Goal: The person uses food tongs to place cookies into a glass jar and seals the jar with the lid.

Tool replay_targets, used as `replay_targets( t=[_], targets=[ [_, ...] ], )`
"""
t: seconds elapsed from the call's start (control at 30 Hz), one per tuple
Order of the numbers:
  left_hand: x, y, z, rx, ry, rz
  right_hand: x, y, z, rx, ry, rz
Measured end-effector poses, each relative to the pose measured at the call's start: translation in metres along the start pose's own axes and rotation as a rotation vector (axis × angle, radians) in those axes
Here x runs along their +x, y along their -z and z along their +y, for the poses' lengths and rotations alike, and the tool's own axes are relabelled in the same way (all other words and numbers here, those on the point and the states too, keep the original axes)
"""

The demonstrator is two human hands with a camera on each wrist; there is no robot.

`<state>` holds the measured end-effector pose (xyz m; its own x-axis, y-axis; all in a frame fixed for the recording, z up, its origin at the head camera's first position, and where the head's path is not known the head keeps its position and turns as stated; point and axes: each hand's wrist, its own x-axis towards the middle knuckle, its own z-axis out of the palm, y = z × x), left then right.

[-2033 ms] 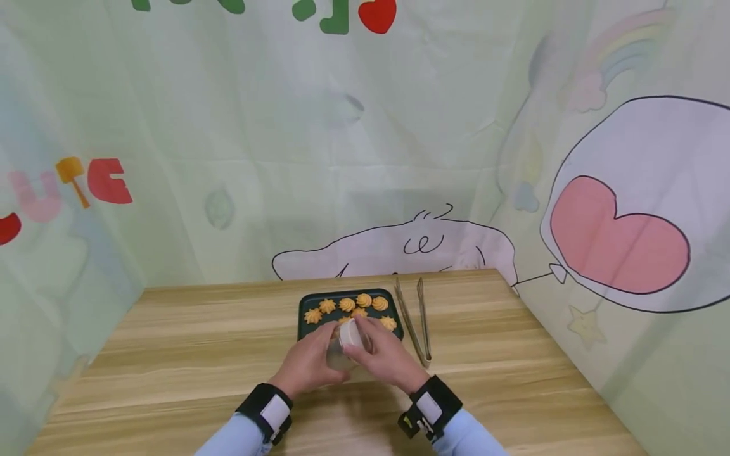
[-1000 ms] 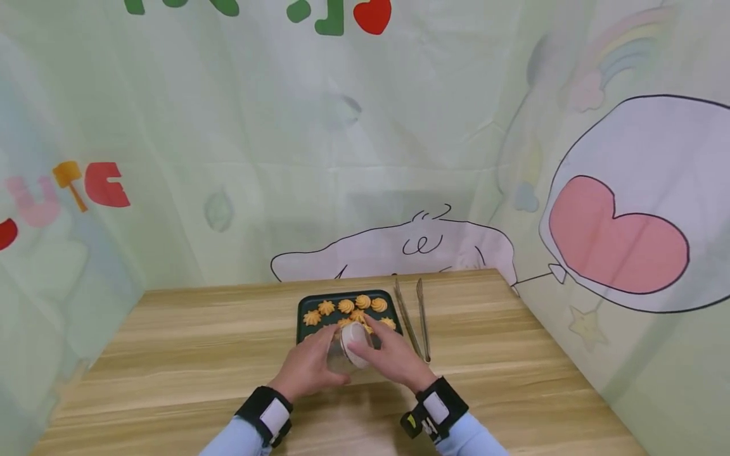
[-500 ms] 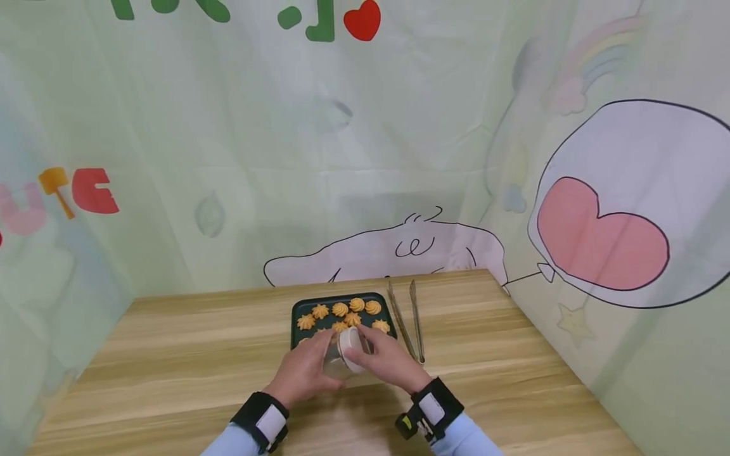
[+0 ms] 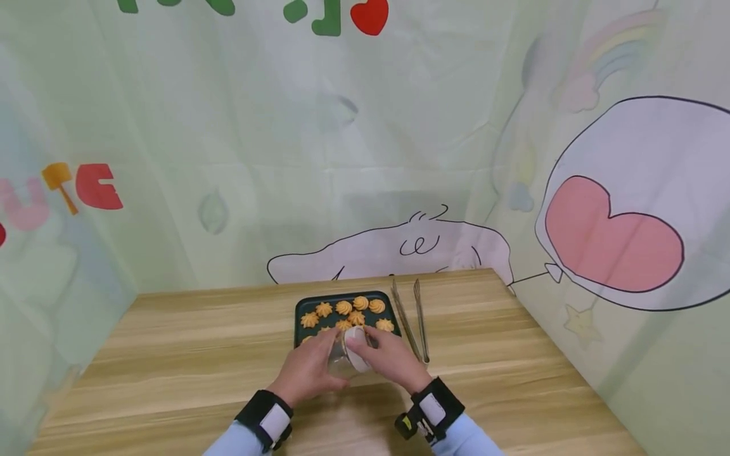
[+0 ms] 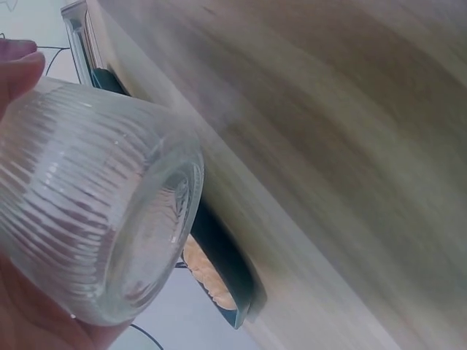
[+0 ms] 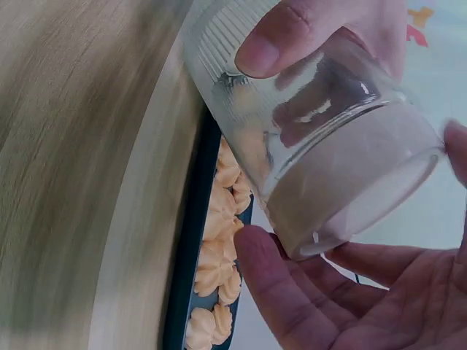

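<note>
A clear ribbed glass jar (image 5: 95, 197) is held tilted above the table, just in front of the tray. My left hand (image 4: 308, 370) grips it round the side, and the thumb lies along the glass in the right wrist view. A whitish lid (image 6: 357, 182) sits on the jar's mouth and faces up and to the right. The thumb and fingers of my right hand (image 4: 393, 358) hold the lid by its rim. Behind both hands lies a dark green tray (image 4: 300, 308) bearing several piped, swirl-shaped cookies (image 4: 344, 308); the hands hide its front part.
Metal tongs (image 4: 422, 323) lie spread on the wooden table (image 4: 211, 354), close to the tray's right side. A printed cloth backdrop (image 4: 274, 145) rises behind the table's far edge and along the sides.
The lid's face has tilted and turned a little as my right fingers shift round its rim. My left hand keeps its grip on the jar. Tray and tongs stay put; the view sways slightly.
</note>
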<state>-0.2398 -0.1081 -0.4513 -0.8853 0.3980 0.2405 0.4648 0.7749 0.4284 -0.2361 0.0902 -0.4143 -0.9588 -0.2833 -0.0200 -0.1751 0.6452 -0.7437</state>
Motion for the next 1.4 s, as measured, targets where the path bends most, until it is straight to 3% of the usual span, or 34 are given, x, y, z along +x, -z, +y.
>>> replay_targets(
  t=[0.13,0.33,0.67,0.9,1.03,1.13,1.27,1.4],
  targets=[
    [0.000,0.000,0.000,-0.004,0.000,-0.004,0.000,0.004,0.004,0.011,0.060,-0.039],
    [0.000,0.001,0.001,-0.013,0.012,-0.020,0.000,0.012,0.014,0.144,0.151,-0.133],
    [-0.001,0.001,0.001,-0.010,0.035,-0.024,0.001,0.004,0.008,0.153,-0.024,-0.083],
    [0.000,0.002,0.002,-0.012,0.036,-0.047,0.001,0.012,0.012,0.138,0.077,-0.125],
    [0.000,0.003,0.001,0.005,0.025,-0.043,0.001,0.015,0.015,0.190,0.121,-0.170],
    [-0.001,0.004,0.001,0.013,0.014,-0.036,0.002,0.012,0.015,0.207,0.109,-0.183],
    [-0.001,0.004,0.001,0.012,0.009,-0.027,0.002,0.005,0.010,0.158,0.034,-0.120],
    [-0.002,0.004,0.002,0.018,-0.003,-0.023,0.001,0.002,0.007,0.109,0.024,-0.071]
  ],
)
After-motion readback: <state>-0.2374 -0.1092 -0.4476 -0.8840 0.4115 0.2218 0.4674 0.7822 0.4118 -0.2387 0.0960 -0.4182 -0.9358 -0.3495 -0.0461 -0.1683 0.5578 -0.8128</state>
